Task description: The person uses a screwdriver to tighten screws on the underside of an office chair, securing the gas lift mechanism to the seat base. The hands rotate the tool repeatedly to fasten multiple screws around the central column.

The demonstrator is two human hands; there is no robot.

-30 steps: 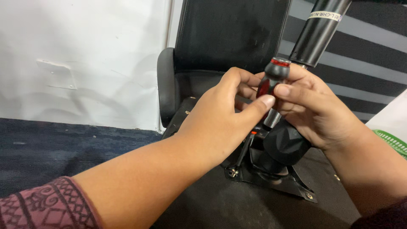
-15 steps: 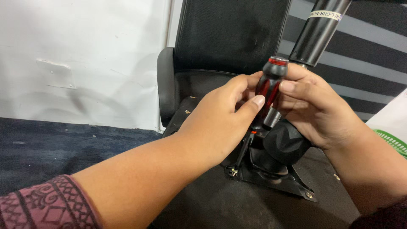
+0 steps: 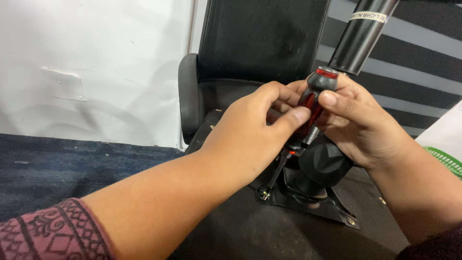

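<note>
A screwdriver [image 3: 315,94] with a red and grey handle stands nearly upright, its shaft running down to a screw [image 3: 263,194] on the black metal mounting plate [image 3: 327,209] of an overturned office chair. My left hand [image 3: 255,137] wraps the lower handle, thumb pressed on the red part. My right hand [image 3: 358,123] grips the handle from the other side, fingers near its top. A black gas-lift cylinder [image 3: 361,36] rises from the plate behind my right hand.
The black chair seat underside [image 3: 250,231] fills the foreground, with the chair back [image 3: 260,38] and an armrest [image 3: 188,96] behind. A white wall [image 3: 86,67] and dark blue carpet [image 3: 53,163] lie to the left. A green basket edge [image 3: 445,159] shows at right.
The view has barely shifted. My left thumb slid a little along the handle and my fingers regripped; the screwdriver stays on the same screw.
</note>
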